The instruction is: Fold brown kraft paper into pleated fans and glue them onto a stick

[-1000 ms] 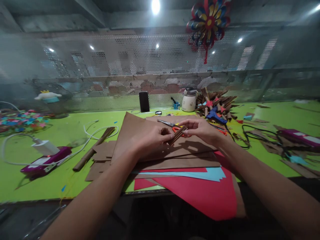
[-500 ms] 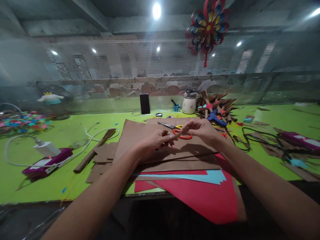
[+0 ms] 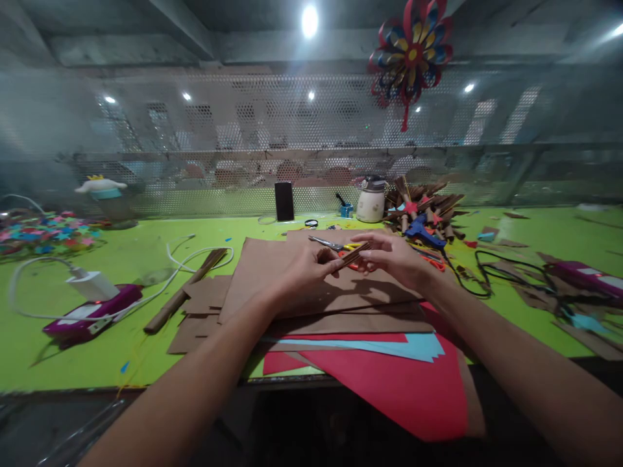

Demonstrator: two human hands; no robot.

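Between my two hands is a small piece of brown paper (image 3: 355,255), narrow and layered at its edge. My left hand (image 3: 307,267) pinches its near end between thumb and fingers. At the other end, the fingertips of my right hand (image 3: 393,258) close on it. Scissors (image 3: 325,243) with orange and yellow handles lie just behind, partly hidden by the paper and my right hand. Under both hands spreads a stack of brown paper sheets (image 3: 263,266). Light blue paper (image 3: 421,347) and red paper (image 3: 413,392) stick out below, the red hanging over the table edge.
Left on the green table (image 3: 195,370) are a rolled brown paper tube (image 3: 170,308), a purple power strip (image 3: 92,318) with a white cable, and paper stars (image 3: 53,233). Behind stand a phone (image 3: 283,201) and white jar (image 3: 370,202). A blue glue gun (image 3: 424,231) lies right, beside brown rolls (image 3: 433,204).
The brown paper piece has turned and now shows its layered edge. My right hand's fingers have shifted along it. The view has swung slightly left.
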